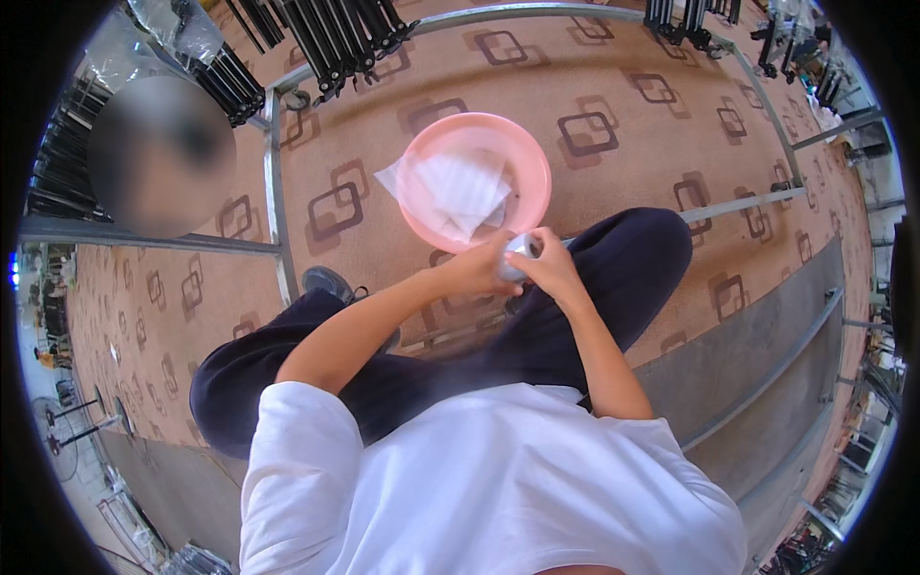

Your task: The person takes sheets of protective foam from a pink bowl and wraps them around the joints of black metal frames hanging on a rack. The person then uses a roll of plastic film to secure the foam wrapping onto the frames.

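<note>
Between my two hands, just over the near edge of a pink plastic basin (540,172), is a small whitish cylinder (517,261) with a dark round spot at one end; its exact kind is too small to make out. My left hand (474,269) closes round it from the left. From the right, my right hand (553,265) grips it with the fingers bent over its top. White thin sheets (458,188) lie loosely in the basin, and one corner hangs over the left rim.
I sit cross-legged in dark trousers (613,278) on a brown patterned carpet (335,206). Metal frame bars (278,192) run on the left, far and right sides. Bundles of black metal stands (335,48) rise at the far side. A blurred patch covers the upper left.
</note>
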`<state>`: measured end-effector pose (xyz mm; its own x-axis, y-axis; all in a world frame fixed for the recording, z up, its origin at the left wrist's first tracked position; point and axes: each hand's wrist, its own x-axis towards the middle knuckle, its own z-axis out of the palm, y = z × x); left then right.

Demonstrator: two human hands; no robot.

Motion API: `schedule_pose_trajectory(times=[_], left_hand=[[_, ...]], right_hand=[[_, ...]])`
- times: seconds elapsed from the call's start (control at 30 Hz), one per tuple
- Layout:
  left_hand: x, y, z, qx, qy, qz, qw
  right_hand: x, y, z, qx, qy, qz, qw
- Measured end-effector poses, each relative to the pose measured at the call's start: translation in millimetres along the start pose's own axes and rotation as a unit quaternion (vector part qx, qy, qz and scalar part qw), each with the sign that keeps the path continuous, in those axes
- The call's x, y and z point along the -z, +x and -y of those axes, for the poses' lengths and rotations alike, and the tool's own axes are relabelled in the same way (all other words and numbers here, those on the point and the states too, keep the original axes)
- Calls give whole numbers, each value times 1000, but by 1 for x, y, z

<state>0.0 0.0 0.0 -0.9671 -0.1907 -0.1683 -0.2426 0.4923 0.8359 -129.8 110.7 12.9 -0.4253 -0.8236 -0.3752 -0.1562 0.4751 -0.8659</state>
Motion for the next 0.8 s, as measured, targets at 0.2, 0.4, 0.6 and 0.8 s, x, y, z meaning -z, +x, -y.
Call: schedule_pose_trajectory(times=[0.2, 0.4, 0.6, 0.8], left_hand=[[-18, 25, 145, 170, -132, -120, 969], [-5, 2, 194, 517, -108, -324, 785], [25, 6, 260, 376, -110, -336, 856], [57, 16, 261, 367, -342, -346, 793]], right_hand=[[18, 21, 15, -84, 67, -98, 989], [16, 93, 7, 28, -218, -65, 973], [-46, 159, -38, -73, -326, -18, 943], [-75, 170, -92, -48, -366, -27, 929]])
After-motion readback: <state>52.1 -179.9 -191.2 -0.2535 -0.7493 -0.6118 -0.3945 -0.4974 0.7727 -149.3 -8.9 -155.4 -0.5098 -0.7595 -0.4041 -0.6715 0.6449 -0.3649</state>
